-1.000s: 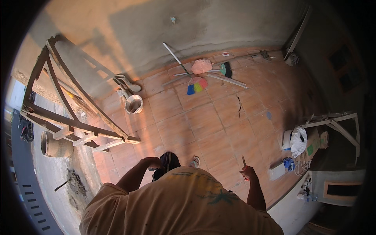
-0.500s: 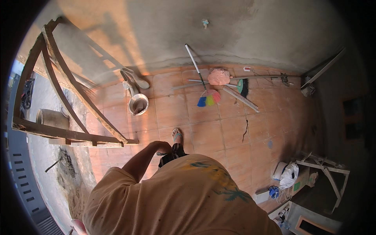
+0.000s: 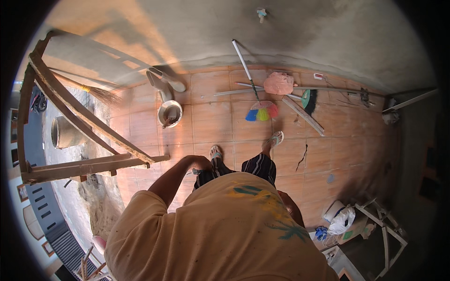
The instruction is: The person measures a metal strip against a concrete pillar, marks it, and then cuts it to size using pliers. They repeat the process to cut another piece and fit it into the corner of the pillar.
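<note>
My left hand (image 3: 201, 163) hangs beside the left leg of my dark striped shorts (image 3: 259, 167). Its fingers look curled, and a small greyish bit shows under them, too little to name. Of my right arm (image 3: 291, 209) only a part appears beyond my shirt; the hand is hidden behind my body. Ahead on the tiles stands a pale bucket (image 3: 180, 122) with a tool in it, next to a pair of rubber boots (image 3: 173, 81). A broom with multicoloured bristles (image 3: 261, 112) lies further right, near a pinkish crumpled bag (image 3: 279, 83).
A wooden frame (image 3: 89, 166) stands at the left, with a straw broom (image 3: 101, 93) behind it. Wood strips (image 3: 304, 116) and a green-and-black broom head (image 3: 309, 100) lie near the wall. White bags (image 3: 342, 220) and a sawhorse-like frame (image 3: 386, 229) are at lower right.
My view has shifted, and my right foot and right arm now show. Things on the floor appear slightly further right. My left hand stays beside my leg.
</note>
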Available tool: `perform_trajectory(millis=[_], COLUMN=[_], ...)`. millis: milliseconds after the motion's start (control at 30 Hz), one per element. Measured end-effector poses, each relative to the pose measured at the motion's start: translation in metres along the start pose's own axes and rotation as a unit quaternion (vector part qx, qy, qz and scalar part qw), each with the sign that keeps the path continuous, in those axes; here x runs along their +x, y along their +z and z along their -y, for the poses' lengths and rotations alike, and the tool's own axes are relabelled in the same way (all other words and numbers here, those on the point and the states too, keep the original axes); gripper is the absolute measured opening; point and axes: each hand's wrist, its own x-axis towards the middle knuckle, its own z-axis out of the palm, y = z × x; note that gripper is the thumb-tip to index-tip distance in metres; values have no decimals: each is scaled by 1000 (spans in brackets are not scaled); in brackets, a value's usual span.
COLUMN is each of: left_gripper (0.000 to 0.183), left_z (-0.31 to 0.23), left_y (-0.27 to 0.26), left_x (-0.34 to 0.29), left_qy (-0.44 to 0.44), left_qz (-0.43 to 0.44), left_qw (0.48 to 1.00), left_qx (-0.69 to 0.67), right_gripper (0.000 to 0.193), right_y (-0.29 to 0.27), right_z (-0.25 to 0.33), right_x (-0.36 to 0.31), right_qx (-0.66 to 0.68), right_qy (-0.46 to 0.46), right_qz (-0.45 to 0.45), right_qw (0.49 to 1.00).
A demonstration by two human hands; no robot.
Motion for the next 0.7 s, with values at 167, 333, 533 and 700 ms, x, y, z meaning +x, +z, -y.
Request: perform_trajectory(millis=[167, 333, 533, 700], left_gripper=[28, 25, 31, 29], left_z=[-58, -139, -181, -105], left_y=[-12, -3, -65, -204], left_x=[-12, 0, 77, 242], left_qy=[57, 143, -22, -32], left_qz=[-84, -7, 224, -107], left_qw=[985, 981, 966, 890], left_qx=[-139, -131, -126, -442], right_gripper=[29, 16, 35, 53], right_y=[-100, -243, -344, -413], right_z=[35, 47, 79, 65], right_x=[46, 127, 219, 457], right_qx=[3, -38, 19, -335], right_qy=[55, 166, 290, -12], right_qz=[82, 284, 372, -94], right_qw=[995, 943, 881, 937])
